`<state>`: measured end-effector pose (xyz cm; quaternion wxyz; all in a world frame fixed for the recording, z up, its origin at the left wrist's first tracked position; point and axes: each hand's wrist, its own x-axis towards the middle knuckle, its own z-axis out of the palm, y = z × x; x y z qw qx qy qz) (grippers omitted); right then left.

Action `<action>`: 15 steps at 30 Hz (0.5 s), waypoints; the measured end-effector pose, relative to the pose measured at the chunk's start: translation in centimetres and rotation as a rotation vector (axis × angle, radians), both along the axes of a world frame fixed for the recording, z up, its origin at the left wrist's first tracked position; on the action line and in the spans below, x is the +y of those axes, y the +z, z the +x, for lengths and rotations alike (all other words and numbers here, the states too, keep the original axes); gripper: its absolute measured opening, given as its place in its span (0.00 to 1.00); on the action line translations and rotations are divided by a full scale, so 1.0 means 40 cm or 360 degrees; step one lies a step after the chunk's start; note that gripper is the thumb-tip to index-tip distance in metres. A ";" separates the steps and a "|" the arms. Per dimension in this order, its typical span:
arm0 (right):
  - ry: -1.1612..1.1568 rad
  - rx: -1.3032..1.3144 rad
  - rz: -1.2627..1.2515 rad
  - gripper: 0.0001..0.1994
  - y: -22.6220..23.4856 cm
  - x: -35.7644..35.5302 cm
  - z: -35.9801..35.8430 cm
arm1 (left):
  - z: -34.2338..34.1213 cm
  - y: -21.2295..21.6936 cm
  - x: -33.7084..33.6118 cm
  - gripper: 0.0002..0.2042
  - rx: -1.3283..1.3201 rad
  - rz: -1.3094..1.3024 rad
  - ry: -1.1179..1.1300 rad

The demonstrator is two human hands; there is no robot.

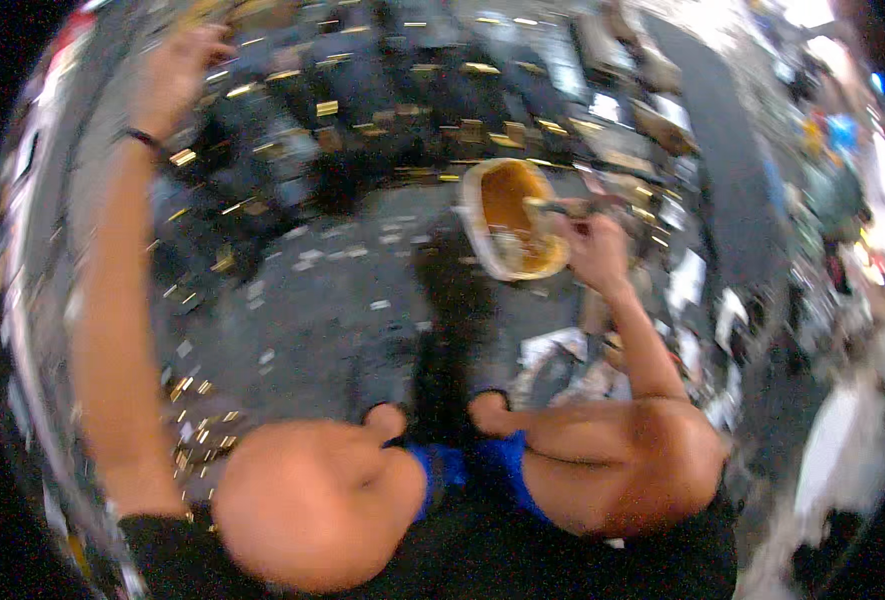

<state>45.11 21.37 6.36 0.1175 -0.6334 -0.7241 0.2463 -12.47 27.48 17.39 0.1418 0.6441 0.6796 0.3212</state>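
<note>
In the middle right, my right hand (pixel 600 250) is closed around a dark-handled, brush-like tool (pixel 562 207). Its pale end reaches over a white-rimmed tub (pixel 474 222) that is tilted and holds an orange-yellow substance (pixel 507 195). Far to the upper left, my left arm is stretched out, with a dark band at the wrist. Motion smears the fingers of my left hand (pixel 187 65), which is near a yellowish thing (pixel 202 12) at the top edge; whether it holds anything is unclear.
Many blurred dark pieces with yellowish edges (pixel 327 108) lie in rows across the far side. Small pale scraps (pixel 307 258) dot the dark floor. A dark grey strip (pixel 717 150) runs along the right, with mixed clutter (pixel 832 200) beyond it. My bent knees are close in front.
</note>
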 end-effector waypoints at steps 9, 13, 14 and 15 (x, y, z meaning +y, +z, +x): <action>0.0202 -0.0108 0.0607 0.18 -0.073 0.007 -0.067 | 0.427 -0.283 -0.814 0.15 -0.0930 -0.0274 0.0852; 0.0399 -0.0145 0.0143 0.16 -0.055 -0.057 0.104 | 0.297 -0.427 -1.050 0.18 -0.0944 0.0019 0.1621; 0.0425 -0.0144 0.0148 0.16 -0.052 -0.074 0.132 | 0.261 -0.443 -1.046 0.22 -0.1268 0.0201 0.1758; 0.0440 -0.0143 0.0154 0.16 -0.056 -0.080 0.152 | 0.238 -0.462 -1.034 0.25 -0.1447 0.0294 0.1903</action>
